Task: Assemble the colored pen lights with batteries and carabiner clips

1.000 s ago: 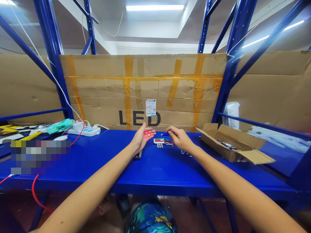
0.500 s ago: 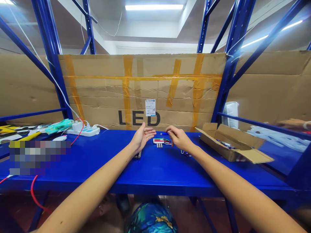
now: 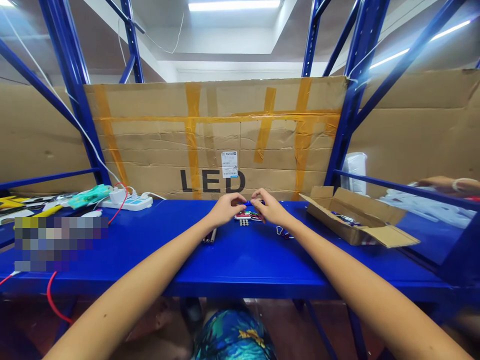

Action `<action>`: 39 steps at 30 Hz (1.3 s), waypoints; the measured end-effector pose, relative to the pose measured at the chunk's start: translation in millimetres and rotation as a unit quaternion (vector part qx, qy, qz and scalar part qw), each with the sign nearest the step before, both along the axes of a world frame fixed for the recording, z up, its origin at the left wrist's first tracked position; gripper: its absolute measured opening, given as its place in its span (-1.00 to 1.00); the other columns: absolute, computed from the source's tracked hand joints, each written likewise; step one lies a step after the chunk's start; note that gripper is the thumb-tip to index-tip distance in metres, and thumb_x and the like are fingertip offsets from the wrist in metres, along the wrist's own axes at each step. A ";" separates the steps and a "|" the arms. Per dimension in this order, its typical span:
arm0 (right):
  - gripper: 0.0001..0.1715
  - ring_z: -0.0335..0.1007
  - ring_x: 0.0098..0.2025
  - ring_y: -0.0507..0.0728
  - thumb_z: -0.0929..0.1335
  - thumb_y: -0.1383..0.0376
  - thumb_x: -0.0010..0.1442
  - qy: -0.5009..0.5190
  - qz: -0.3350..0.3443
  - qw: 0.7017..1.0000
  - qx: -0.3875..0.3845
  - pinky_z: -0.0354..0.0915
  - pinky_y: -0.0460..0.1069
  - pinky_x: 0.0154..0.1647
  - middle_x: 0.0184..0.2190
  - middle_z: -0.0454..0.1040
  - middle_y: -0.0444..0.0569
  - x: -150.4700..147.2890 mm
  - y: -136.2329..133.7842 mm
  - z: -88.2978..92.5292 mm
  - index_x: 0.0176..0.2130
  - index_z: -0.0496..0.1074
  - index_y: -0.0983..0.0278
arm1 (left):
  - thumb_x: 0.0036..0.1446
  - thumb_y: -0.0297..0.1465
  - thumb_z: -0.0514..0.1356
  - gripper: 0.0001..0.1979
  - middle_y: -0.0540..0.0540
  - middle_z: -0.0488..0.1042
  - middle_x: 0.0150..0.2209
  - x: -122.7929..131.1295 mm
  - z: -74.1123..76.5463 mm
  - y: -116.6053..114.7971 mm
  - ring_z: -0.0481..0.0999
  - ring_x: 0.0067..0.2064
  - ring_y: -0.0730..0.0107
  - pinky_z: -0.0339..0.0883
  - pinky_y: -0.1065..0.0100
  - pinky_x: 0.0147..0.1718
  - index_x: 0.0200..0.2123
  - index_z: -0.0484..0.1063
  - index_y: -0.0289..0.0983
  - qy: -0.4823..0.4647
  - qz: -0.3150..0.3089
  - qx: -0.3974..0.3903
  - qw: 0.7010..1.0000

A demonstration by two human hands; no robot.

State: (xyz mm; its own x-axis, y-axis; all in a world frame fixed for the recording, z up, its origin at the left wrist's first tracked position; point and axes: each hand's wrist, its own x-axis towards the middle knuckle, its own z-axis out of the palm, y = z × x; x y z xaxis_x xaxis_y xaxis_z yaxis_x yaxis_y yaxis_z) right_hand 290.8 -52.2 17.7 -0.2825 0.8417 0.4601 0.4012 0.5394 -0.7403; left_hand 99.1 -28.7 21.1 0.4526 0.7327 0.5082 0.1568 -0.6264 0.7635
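Note:
My left hand (image 3: pixel 228 208) and my right hand (image 3: pixel 270 207) meet above the far middle of the blue table. Between their fingertips is a slim blue tube (image 3: pixel 248 203), pinched from both ends; its details are too small to make out. Just beneath lie several slim coloured tubes (image 3: pixel 243 216), red, green and white, with metal clips at their right end. In front of them sit several small silver button cells (image 3: pixel 244 222) in rows. Dark metal tubes (image 3: pixel 210 236) lie below my left wrist. By my right forearm are some carabiner clips (image 3: pixel 284 232), partly covered.
An open cardboard box (image 3: pixel 337 227) with small metallic pieces stands at the right. On the left are a white power strip (image 3: pixel 129 201), a teal packet (image 3: pixel 90 195) and cluttered tools. A large cardboard sheet (image 3: pixel 157 145) closes the back. Another person's hand (image 3: pixel 437 182) shows far right.
My left hand has turned from an open palm to curled fingers and moved right to the blue tube. My right hand has moved slightly left and up, still holding the tube.

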 end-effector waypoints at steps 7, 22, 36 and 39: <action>-0.90 0.18 -0.70 -0.07 0.28 0.34 0.24 0.047 0.012 0.993 -0.104 0.17 -0.15 -0.71 -0.58 0.34 -0.26 26.2 42.6 -0.4 -0.22 0.21 0.25 | -0.05 -0.48 0.28 -0.96 -0.03 0.48 -0.58 11.2 7.0 42.1 0.45 -0.49 0.40 0.32 0.36 -0.43 -0.44 0.48 -0.31 0.032 0.054 -0.012 0.998; -0.85 0.45 -0.36 0.07 0.35 0.41 0.11 -0.161 -0.037 0.986 0.022 0.33 -0.06 -0.31 -0.37 0.59 0.00 31.1 82.8 -10.6 -0.31 0.56 0.34 | -0.04 -0.49 0.27 -0.93 -0.11 0.55 -0.48 3.8 -15.4 72.8 0.49 -0.36 0.26 0.32 0.25 -0.21 -0.52 0.55 -0.27 0.096 0.166 0.028 0.981; -0.84 0.45 -0.31 0.17 0.34 0.39 0.15 -0.353 -0.100 0.924 0.106 0.24 -0.01 -0.28 -0.31 0.59 0.09 34.3 68.8 -18.3 -0.33 0.55 0.28 | -0.02 -0.50 0.28 -0.88 -0.15 0.57 -0.44 9.1 -24.7 74.1 0.50 -0.32 0.20 0.33 0.22 -0.16 -0.56 0.55 -0.27 0.150 0.171 0.022 0.974; -0.85 0.44 -0.32 0.16 0.34 0.37 0.14 -0.354 -0.104 0.925 0.089 0.22 -0.02 -0.31 -0.32 0.59 0.07 31.7 65.7 -17.8 -0.34 0.55 0.26 | -0.02 -0.49 0.28 -0.86 -0.16 0.58 -0.43 8.6 -23.4 74.8 0.51 -0.31 0.18 0.34 0.22 -0.16 -0.59 0.54 -0.25 0.181 0.167 0.018 0.969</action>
State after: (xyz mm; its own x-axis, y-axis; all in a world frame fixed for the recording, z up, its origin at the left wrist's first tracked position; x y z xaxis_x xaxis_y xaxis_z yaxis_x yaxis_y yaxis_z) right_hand 322.5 13.5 -0.1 -0.4068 0.8407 0.3575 0.8606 0.4839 -0.1589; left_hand 107.7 46.1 -2.3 0.3467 0.8538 0.3884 0.6090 -0.5199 0.5991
